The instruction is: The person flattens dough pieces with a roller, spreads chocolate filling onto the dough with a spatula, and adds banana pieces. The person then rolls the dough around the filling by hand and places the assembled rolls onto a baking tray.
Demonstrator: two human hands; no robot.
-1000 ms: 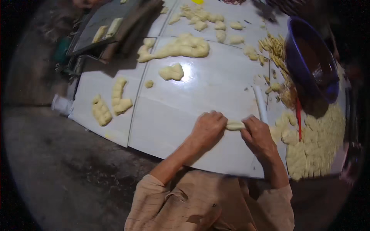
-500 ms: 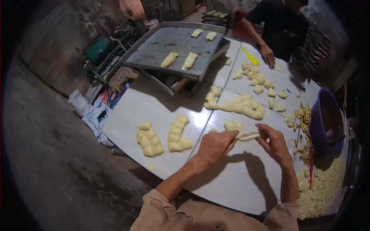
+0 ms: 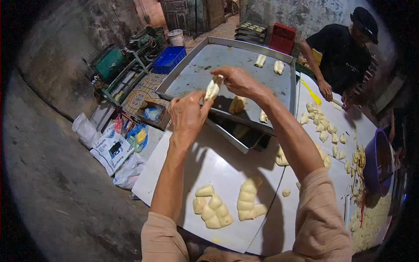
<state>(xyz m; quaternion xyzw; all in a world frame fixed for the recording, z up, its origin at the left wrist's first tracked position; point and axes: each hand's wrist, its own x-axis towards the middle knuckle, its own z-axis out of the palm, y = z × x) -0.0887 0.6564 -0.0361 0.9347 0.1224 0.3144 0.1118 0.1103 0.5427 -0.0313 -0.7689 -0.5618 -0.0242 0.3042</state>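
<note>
dough roll: pale and stretched long, the roll (image 3: 213,88) hangs aslant between the two hands, raised over the near left part of the tray.
left hand: the left hand (image 3: 190,113) has its thumb and fingers clamped on the roll's lower end.
right hand: the right hand (image 3: 238,81) reaches in from the right, its fingertips together on the roll's upper end.
tray: a metal tray (image 3: 187,78) with a raised rim spreads under and beyond the grip; two shaped rolls (image 3: 260,60) lie far right of the grip, and two more (image 3: 238,105) lie just right of it, nearer the body, the second partly hidden by the forearm.
lower tray: another tray (image 3: 227,136) juts out beneath, on the body side of the grip.
white table: on the table (image 3: 157,177), below the grip, lie two scored dough slabs (image 3: 214,212), with a small dough ball (image 3: 286,192) to their right.
right side: well right of the grip are a yellow tool (image 3: 312,92), scattered dough pieces (image 3: 321,122), a purple basin (image 3: 376,163) and a co-worker (image 3: 338,52) in dark clothing, bent over the table.
left side: left of the grip, plastic bags (image 3: 111,150) sit beside the table; a blue crate (image 3: 169,60) stands on the floor beyond.
</note>
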